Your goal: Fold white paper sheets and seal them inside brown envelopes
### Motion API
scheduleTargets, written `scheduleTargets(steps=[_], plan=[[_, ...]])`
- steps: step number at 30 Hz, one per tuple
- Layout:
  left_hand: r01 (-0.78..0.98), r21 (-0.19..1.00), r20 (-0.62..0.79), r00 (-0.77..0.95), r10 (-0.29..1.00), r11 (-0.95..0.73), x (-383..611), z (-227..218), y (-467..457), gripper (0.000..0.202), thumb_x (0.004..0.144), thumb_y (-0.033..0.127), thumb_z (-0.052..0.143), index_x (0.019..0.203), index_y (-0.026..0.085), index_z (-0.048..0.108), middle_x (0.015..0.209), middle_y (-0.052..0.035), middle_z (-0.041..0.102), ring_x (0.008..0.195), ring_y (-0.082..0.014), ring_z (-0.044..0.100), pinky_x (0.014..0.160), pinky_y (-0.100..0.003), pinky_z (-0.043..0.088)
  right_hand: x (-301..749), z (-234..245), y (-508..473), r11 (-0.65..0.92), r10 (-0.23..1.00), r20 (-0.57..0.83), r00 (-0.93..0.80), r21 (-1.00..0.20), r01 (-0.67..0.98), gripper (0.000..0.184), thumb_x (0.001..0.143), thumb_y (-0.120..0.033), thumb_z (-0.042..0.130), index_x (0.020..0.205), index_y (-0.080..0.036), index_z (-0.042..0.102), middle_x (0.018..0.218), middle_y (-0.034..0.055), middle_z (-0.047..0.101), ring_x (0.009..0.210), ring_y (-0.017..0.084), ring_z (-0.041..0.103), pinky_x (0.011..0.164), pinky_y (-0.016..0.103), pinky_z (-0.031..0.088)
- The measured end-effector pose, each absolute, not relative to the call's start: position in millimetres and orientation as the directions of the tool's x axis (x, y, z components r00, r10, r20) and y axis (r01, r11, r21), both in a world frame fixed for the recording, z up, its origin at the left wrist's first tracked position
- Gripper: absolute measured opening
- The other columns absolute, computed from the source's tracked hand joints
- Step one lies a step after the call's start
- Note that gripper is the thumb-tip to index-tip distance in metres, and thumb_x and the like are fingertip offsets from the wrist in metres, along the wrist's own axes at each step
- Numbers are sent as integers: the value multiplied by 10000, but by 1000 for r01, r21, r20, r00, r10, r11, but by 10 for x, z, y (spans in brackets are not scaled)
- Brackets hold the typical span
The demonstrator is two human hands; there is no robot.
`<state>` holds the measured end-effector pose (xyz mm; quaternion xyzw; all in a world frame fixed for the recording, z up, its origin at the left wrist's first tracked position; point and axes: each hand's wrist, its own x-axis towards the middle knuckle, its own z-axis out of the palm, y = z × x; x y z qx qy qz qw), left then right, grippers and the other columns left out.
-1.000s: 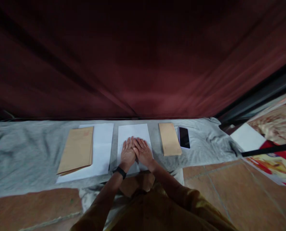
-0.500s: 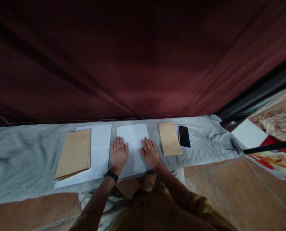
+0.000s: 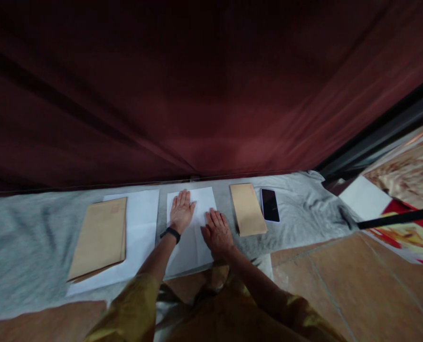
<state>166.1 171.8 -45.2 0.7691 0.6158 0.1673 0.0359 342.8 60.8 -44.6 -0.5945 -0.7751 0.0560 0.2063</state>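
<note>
A white sheet of paper [image 3: 191, 244] lies in front of me on a grey cloth, with faint crease lines across it. My left hand [image 3: 182, 209], a dark band at its wrist, rests flat on the sheet's far part with the fingers stretched out. Lower down, at the sheet's right edge, is my right hand [image 3: 218, 231], palm down and fingers extended. To the right lie a brown envelope [image 3: 249, 209] and a phone [image 3: 270, 205] with a dark screen. On the left, larger brown envelopes [image 3: 100, 237] partly cover more white paper [image 3: 143, 237].
The grey cloth [image 3: 304, 209] covers a long narrow surface against a dark red curtain [image 3: 211, 118]. Tiled floor [image 3: 339, 270] shows at the near side. A dark bar [image 3: 399, 217] and a colourful printed sheet [image 3: 403, 242] stand at the right.
My left hand has slid up the sheet, away from me. My right hand has shifted slightly nearer to me. The view has moved a little.
</note>
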Motion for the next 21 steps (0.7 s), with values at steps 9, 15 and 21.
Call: scheduleTargets(steps=[9, 15, 21], plan=[[923, 271, 300, 189, 935, -274, 1415, -419, 681, 604, 1028, 352, 340, 1564, 72, 337, 1624, -210, 351, 1533, -317, 287, 1211, -552, 328, 3431, -500, 613, 286, 942, 268, -203, -324, 902, 559, 1037, -356, 476, 1543, -127, 414, 1611, 159, 389, 1501, 295, 343, 1221, 514, 286], [885, 179, 248, 383, 890, -431, 1575, -482, -94, 542, 1014, 419, 420, 1524, 241, 461, 1597, -101, 433, 1494, -310, 375, 1213, -558, 327, 3451, -487, 614, 291, 941, 266, -211, -315, 903, 563, 1041, -350, 477, 1554, -136, 393, 1613, 155, 386, 1511, 283, 328, 1218, 507, 295], [866, 131, 232, 447, 864, -483, 1456, -469, -118, 574, 994, 494, 459, 1510, 245, 482, 1594, -114, 438, 1489, -305, 385, 1211, -535, 329, 3375, -445, 552, 286, 939, 281, -197, -327, 901, 540, 1041, -330, 473, 1544, -142, 414, 1610, 146, 396, 1503, 292, 342, 1223, 530, 275]])
